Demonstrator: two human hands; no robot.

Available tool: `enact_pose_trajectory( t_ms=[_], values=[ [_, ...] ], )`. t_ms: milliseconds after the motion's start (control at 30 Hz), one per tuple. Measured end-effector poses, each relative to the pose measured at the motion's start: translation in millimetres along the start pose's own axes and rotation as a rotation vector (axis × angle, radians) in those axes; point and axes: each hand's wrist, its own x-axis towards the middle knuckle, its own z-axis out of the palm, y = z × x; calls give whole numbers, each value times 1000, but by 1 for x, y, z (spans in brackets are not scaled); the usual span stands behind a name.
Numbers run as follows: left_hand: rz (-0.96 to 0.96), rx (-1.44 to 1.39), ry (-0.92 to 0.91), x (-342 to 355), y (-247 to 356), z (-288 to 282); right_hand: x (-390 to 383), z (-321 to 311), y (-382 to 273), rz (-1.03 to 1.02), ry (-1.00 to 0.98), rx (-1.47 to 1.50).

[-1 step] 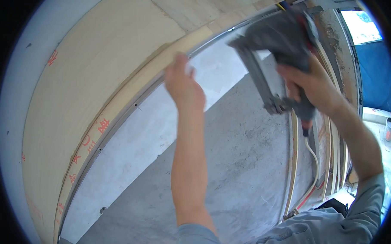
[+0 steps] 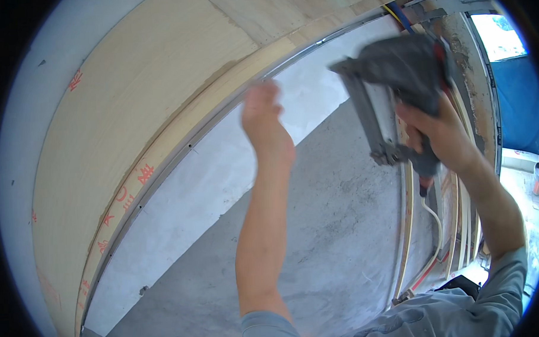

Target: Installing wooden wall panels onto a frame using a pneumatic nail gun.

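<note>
A dark grey pneumatic nail gun (image 2: 396, 63) is held up at the upper right, slightly blurred. My right hand (image 2: 440, 130) is wrapped round its grip, and a pale air hose (image 2: 435, 216) runs down from the handle's end. Its slanted magazine (image 2: 362, 115) points down, and the nose stands apart from the wooden edge. My left hand (image 2: 264, 112) is raised in the middle, just under the pale wood strip (image 2: 184, 115) and its metal edging (image 2: 188, 146). Motion smears its fingers, so their pose and anything in them cannot be made out.
Wide plywood panels (image 2: 124, 84) with red marks curve overhead at left. Behind my arms is a grey wall (image 2: 319, 226) with a white upper band (image 2: 181, 201). Wooden battens (image 2: 406, 229) stand at right, near a blue sheet (image 2: 519, 103). Coloured cables (image 2: 399, 16) hang at the top right.
The nail gun and my right hand have shifted right and down, away from the wooden edge. My left hand has moved a little right and down.
</note>
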Motion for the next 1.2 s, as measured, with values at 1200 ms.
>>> enact_pose_trajectory(
  t_ms=[1200],
  values=[
    [1318,2204,-406,32,142,-5,23,-53,269,557,-143,666]
  ],
)
